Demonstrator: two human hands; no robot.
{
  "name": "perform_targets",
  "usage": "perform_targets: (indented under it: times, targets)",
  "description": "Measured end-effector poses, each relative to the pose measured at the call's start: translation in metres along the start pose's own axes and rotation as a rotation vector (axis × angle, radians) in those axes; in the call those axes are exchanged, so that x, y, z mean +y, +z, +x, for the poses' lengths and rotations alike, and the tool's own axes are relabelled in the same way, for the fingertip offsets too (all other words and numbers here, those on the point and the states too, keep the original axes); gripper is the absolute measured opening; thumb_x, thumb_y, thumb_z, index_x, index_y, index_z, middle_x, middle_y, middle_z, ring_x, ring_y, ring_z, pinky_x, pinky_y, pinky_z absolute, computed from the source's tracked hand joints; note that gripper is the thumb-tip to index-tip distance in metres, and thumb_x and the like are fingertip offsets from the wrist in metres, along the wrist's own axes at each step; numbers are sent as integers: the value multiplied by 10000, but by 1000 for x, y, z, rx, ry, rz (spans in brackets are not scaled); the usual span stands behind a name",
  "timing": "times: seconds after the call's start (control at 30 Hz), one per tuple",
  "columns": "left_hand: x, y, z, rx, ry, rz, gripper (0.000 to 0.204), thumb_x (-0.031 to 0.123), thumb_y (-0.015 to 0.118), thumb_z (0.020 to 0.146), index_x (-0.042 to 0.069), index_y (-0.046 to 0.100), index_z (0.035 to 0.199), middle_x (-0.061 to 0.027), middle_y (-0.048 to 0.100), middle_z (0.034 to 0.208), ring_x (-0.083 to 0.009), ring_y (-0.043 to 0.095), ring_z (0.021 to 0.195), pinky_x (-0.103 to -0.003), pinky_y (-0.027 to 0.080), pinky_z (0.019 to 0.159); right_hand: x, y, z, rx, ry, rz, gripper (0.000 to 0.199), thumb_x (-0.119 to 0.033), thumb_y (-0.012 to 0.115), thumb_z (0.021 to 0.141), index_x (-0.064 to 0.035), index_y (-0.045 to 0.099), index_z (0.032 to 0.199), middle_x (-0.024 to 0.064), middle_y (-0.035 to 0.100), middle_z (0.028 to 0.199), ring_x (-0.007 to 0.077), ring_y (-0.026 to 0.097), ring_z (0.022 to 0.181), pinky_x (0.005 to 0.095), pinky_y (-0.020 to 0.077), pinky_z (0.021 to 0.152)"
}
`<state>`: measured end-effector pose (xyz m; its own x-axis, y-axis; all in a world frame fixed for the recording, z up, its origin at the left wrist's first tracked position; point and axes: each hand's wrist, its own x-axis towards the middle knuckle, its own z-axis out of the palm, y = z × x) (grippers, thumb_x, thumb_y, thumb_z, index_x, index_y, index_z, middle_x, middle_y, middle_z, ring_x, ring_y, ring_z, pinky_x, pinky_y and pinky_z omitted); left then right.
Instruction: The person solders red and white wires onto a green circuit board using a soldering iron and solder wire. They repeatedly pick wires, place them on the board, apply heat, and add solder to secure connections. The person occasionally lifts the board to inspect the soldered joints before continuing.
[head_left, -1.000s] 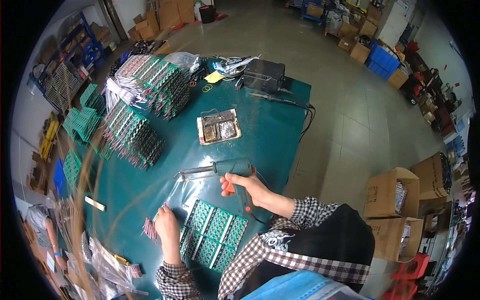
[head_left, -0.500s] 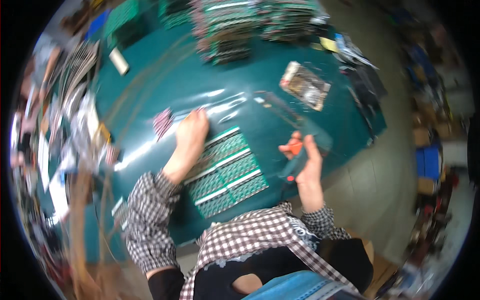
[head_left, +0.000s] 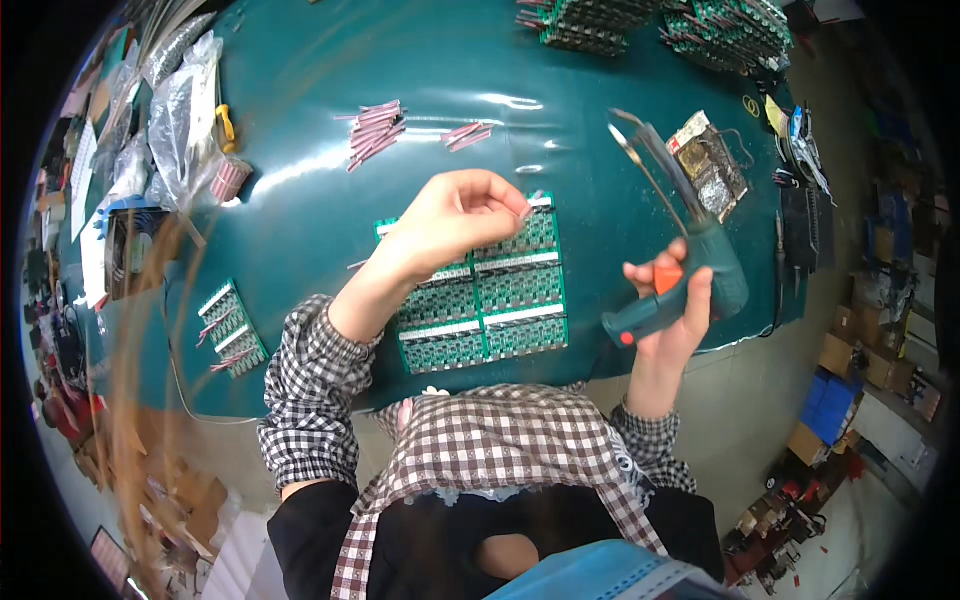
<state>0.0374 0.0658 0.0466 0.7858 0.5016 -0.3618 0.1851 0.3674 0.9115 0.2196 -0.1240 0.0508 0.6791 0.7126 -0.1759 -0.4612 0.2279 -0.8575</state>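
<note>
My left hand [head_left: 445, 225] is over the upper part of a panel of green circuit boards [head_left: 522, 285], thumb and forefinger pinched together near its top right. Whatever small thing is in that pinch is too small to make out. In my right hand [head_left: 675, 335] is a dark green soldering gun [head_left: 718, 268] with an orange trigger, its long tip pointing up and away over the table. Beyond the panel lie a larger bunch of short pinkish wires [head_left: 375, 132] and a smaller bunch of wires [head_left: 467, 135].
A green mat [head_left: 310, 215] covers the table. At its left are a narrow circuit board with wires [head_left: 232, 328], clear plastic bags [head_left: 183, 130] and a wire bundle [head_left: 231, 180]. Far right stand stacked circuit boards [head_left: 725, 35]; a stained metal-topped block [head_left: 708, 165] lies beyond the soldering gun.
My left hand has come from beside the wires back over the circuit board panel, its fingers pinched. The soldering gun stays in my right hand. My view has shifted.
</note>
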Motion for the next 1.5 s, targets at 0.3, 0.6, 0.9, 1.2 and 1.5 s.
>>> perform_targets:
  times: [0.3,0.6,0.9,1.2,1.5]
  targets:
    - [-22,20,-20,-170,-90,-274,132,103,621,848,-2,580,917,-14,611,890,-70,571,844,-216,457,781,33,57,8,-198,-78,-483,415,79,688,717,38,555,1108,95,624,926,169,643,833,280,520,741]
    - [-32,25,-40,148,128,-38,83,47,608,861,2,582,926,-5,586,822,-45,561,665,-178,468,575,40,57,-5,-71,-17,-557,417,70,689,720,37,550,1111,88,616,920,170,631,814,295,521,742]
    - [-31,-21,-32,326,65,410,80,59,608,846,-18,606,868,16,588,733,-30,487,632,-185,411,567,12,8,-6,-244,79,-363,571,-378,565,881,85,455,1196,162,572,1013,324,619,920,422,569,747]
    - [-38,-18,-21,397,83,641,67,100,602,765,41,590,793,-113,605,814,-278,605,734,-366,475,644,7,5,-18,-174,22,-545,609,-388,582,866,110,455,1192,174,603,948,329,608,944,461,533,807]
    - [-60,-16,-12,379,423,885,94,56,637,762,57,563,820,-58,604,979,-248,542,919,-351,410,795,32,-4,-11,-161,98,-291,549,-361,553,887,100,468,1174,155,616,939,323,604,954,547,388,977]
